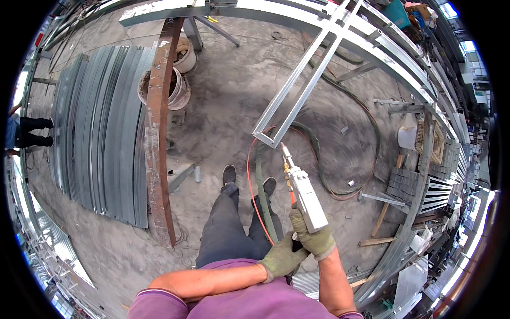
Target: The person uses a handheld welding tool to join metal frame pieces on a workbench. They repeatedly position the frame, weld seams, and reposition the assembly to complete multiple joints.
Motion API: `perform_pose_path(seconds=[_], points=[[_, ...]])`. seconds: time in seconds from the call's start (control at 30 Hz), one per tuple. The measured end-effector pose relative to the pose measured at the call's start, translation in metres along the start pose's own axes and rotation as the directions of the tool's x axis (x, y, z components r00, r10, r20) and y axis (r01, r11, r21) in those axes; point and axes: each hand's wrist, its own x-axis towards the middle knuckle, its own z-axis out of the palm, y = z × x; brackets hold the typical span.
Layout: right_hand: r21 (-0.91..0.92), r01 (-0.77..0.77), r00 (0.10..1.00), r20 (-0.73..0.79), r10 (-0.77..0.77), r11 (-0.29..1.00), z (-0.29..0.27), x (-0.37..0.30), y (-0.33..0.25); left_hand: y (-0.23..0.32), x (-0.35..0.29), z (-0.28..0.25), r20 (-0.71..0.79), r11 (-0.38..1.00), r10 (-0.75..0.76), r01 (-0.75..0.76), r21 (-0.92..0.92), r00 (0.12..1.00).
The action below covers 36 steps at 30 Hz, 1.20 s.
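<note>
My right hand [313, 236], in a green work glove, is wrapped around a white handheld welding gun [309, 199]. The gun's copper-coloured nozzle points away from me, its tip beside the near end of a narrow metal frame [273, 140]. Two silver rails joined by a short end piece form that frame; whether the nozzle touches it I cannot tell. Lower down and just left, my gloved left hand [282, 258] is closed at the rear of the gun, where a green-sleeved hose [265, 204] and a thin red tube arrive. The exact grip there is partly hidden.
A rusty brown beam [159, 133] stands left, with buckets [178, 93] beside it and long grey metal profiles [101, 133] beyond. Silver beams [297, 24] carry the frame's far end. Hoses [376, 143] loop over the floor. Grey blocks [402, 186] lie right; another person [32, 133] is far left.
</note>
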Motion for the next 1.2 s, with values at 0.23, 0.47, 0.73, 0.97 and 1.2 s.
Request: perform_pose_path(seconds=[0.23, 0.47, 0.73, 0.97, 1.2], points=[[-0.083, 0.032, 0.999, 0.033, -0.030, 0.996, 0.009, 0.011, 0.001, -0.004, 0.000, -0.010, 0.011, 0.999, -0.042, 0.042, 0.007, 0.999], [0.015, -0.095, 0.995, 0.023, 0.095, 0.995, 0.007, 0.018, 0.001, -0.003, 0.008, -0.005, -0.032, 0.999, -0.046, 0.046, -0.004, 0.998], [0.328, -0.329, 0.944, 0.147, 0.296, 0.886, -0.014, 0.025, 0.013, 0.012, 0.018, 0.002, -0.030, 0.988, -0.088, 0.091, 0.128, 0.996], [0.206, -0.286, 0.954, 0.159, 0.256, 0.936, -0.025, 0.028, 0.019, 0.027, 0.022, 0.009, 0.012, 0.991, -0.134, 0.134, -0.006, 0.991], [-0.036, -0.046, 0.993, 0.103, 0.050, 0.998, -0.026, 0.036, 0.006, 0.028, 0.019, 0.009, 0.023, 0.997, -0.057, 0.058, -0.060, 0.998]])
